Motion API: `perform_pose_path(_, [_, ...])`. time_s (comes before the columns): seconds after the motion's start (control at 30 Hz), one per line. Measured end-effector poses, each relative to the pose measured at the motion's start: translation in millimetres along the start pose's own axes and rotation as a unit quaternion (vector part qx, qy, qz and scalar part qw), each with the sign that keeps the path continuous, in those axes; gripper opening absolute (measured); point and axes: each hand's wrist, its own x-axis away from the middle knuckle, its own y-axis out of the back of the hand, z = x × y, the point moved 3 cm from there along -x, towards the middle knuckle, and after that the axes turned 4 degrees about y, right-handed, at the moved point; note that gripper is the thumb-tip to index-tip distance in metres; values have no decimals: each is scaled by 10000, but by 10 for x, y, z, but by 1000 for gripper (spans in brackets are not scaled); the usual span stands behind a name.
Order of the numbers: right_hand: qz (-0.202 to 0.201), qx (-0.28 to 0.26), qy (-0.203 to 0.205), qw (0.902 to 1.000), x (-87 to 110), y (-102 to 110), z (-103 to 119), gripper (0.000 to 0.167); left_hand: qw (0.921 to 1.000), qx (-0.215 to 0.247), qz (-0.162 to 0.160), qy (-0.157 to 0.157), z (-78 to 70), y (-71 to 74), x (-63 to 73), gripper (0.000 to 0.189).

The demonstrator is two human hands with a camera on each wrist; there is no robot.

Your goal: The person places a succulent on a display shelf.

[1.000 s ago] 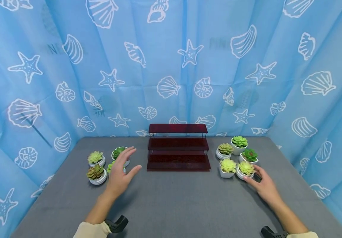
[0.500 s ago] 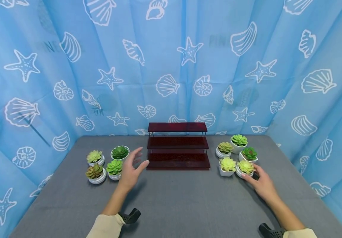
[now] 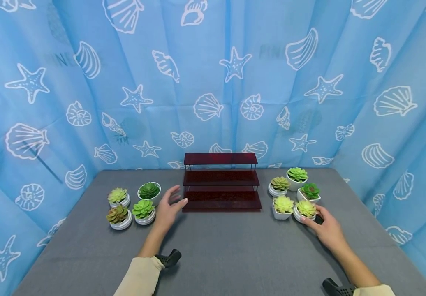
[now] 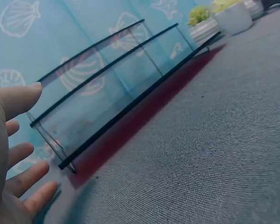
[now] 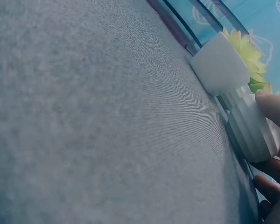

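My right hand [image 3: 327, 231] holds a pale yellow-green potted succulent [image 3: 306, 209] between thumb and fingers. In the right wrist view its ribbed white pot [image 5: 252, 130] is at the table surface, beside a square white pot [image 5: 219, 65]. My left hand [image 3: 165, 213] holds nothing; its fingers are spread and slightly bent by the left front corner of a dark red three-tier shelf [image 3: 221, 178]. The left wrist view shows the thumb and fingertips at the left end of that same shelf [image 4: 102, 126].
Left of the shelf stand several potted succulents, including a dark green one [image 3: 149, 190] and a bright green one [image 3: 143, 209]. More are grouped at the right, among them a red-tipped one [image 3: 311, 192]. A blue shell-print curtain [image 3: 213, 82] hangs behind the grey tabletop [image 3: 235, 250].
My left hand has moved right, off the left group of succulents and over to the shelf's corner. My right hand stays at the same succulent, which has hardly moved.
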Motion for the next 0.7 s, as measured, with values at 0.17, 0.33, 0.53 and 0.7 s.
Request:
perform_pose_path(0.17, [17, 3, -123, 9999, 24, 14, -1, 77, 9996, 144, -48, 218, 77, -33, -66, 59])
perform_pose_path(0.33, [9, -48, -178, 9998, 49, 28, 10, 76, 9984, 390, 52, 415, 59, -59, -103, 60])
perform_pose_path(0.53, [-104, -110, -195, 9997, 118, 38, 15, 72, 9982, 397, 326, 309, -154, -99, -57, 68])
perform_pose_path(0.7, [-464, -324, -128, 9983, 194, 51, 46, 66, 9991, 181, 393, -19, -250, -118, -16, 69])
